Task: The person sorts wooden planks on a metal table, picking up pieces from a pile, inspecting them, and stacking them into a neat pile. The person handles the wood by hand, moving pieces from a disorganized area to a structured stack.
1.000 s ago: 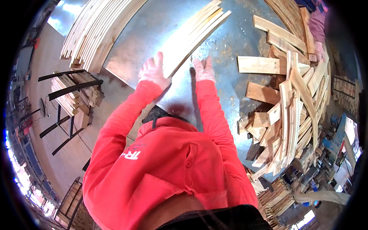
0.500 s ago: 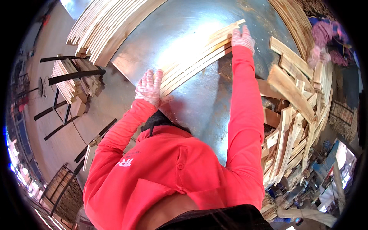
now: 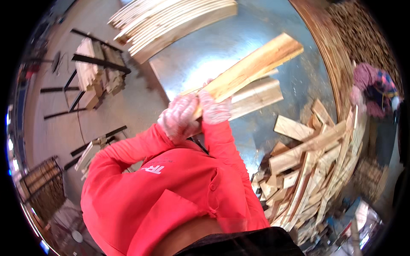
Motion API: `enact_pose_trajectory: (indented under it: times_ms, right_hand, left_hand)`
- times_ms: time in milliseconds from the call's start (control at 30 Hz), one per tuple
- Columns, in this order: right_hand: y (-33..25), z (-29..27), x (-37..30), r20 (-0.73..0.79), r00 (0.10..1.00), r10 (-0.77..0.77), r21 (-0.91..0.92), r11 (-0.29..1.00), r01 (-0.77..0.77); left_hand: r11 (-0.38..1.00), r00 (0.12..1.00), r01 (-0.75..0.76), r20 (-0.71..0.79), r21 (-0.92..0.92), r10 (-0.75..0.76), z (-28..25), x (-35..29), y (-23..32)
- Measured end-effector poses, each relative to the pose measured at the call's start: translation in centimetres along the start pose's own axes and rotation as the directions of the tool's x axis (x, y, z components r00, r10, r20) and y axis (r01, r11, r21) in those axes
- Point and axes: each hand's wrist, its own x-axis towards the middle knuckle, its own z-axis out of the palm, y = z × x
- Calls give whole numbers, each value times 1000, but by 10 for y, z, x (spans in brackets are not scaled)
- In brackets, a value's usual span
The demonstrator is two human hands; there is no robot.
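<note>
Gloved in something thin and pale, my left hand point(image 3: 178, 116) is closed on the near end of a wooden board point(image 3: 256, 64). My right hand point(image 3: 213, 107) grips the same board just beside it. The board slants up and away to the right, raised above the metal tabletop point(image 3: 294, 81). Below it other pale boards point(image 3: 258, 97) lie on the table. My fingers partly hide the board's near end.
A row of stacked boards point(image 3: 183, 25) stands at the table's far left. Loose offcuts point(image 3: 294, 170) are heaped at the right. Another person's pink-sleeved arm point(image 3: 367, 79) shows at the far right. Black metal racks point(image 3: 100, 62) hold wood on the left.
My right hand has come from the far end of the boards to beside my left hand. A board is now lifted in both hands. The view has shifted.
</note>
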Motion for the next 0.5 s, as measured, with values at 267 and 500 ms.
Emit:
enact_pose_trajectory:
  times_ms: [267,500]
  right_hand:
    - [-58,31,52,781,553,289,-594,618,515]
    - [-56,18,49,675,566,-474,-599,96,795]
  left_hand:
    - [267,856,-275,109,924,506,-154,62,-6]
    - [539,924,356,-200,763,-327,-247,-70,-101]
